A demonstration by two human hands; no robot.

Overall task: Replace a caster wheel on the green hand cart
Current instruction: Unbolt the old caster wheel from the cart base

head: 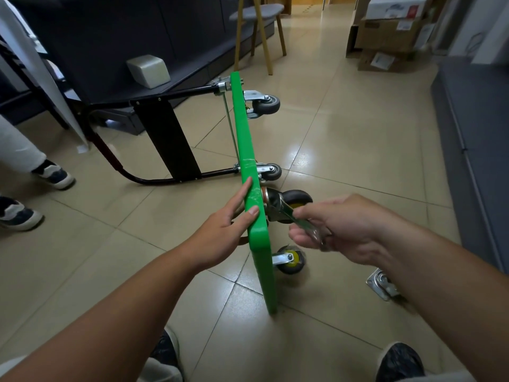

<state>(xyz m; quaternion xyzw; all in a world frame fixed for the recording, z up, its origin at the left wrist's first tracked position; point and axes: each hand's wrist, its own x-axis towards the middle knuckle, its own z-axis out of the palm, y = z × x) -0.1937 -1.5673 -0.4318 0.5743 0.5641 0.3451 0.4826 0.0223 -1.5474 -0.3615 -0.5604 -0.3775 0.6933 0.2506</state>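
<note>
The green hand cart stands on its edge on the tiled floor, underside facing right, its black handle folded out to the left. My left hand holds the top edge of the deck, thumb over the rim. My right hand grips a metal wrench whose jaw sits at the mount of a black-and-yellow caster. Another yellow-hub caster is fixed lower on the deck. Two grey casters sit at the far end.
A loose caster with a metal plate lies on the floor under my right forearm. My shoes are at the bottom. Another person's feet stand at left. A dark sofa, a stool and cardboard boxes are behind.
</note>
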